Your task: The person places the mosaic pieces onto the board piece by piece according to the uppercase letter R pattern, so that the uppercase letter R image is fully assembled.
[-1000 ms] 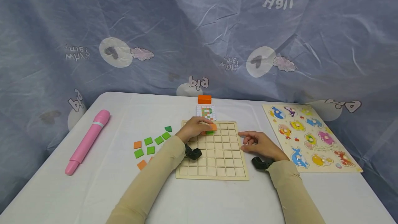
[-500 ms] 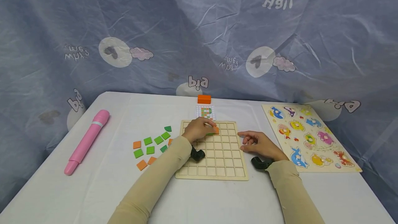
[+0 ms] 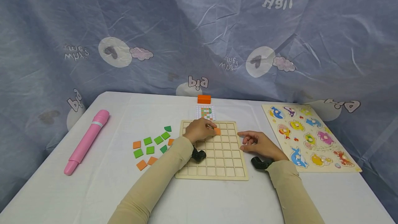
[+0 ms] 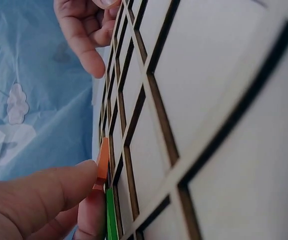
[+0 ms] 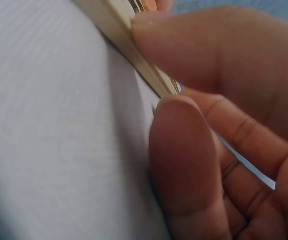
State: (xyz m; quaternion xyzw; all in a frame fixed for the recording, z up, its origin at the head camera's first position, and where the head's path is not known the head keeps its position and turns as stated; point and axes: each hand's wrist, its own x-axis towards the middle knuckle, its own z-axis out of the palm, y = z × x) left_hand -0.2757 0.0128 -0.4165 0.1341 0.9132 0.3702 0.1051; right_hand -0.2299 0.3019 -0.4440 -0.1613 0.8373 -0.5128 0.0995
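In the head view, the left hand (image 3: 200, 129) is pinching an orange tile (image 3: 217, 131) near the far edge of the board (image 3: 212, 171), with finger and thumb almost together. The right hand (image 3: 261, 143) is touching the board's right edge and holding nothing; one finger is pointing out straight, the rest are curling loosely. Maybe it is stopping the board from sliding. A card (image 3: 205, 112) is lying nearer the table's far edge (image 3: 146, 94), perhaps for easy looking. Loose tiles (image 3: 150, 150) are lying past the board's left edge, probably for quick picking.

In the left wrist view, the thin, flat orange tile is leaning beside a green tile (image 4: 112, 215), which seems to be resting on the wooden grid.

In the right wrist view, fingertips are meeting the smooth wood edge above soft white cloth (image 5: 49, 125).
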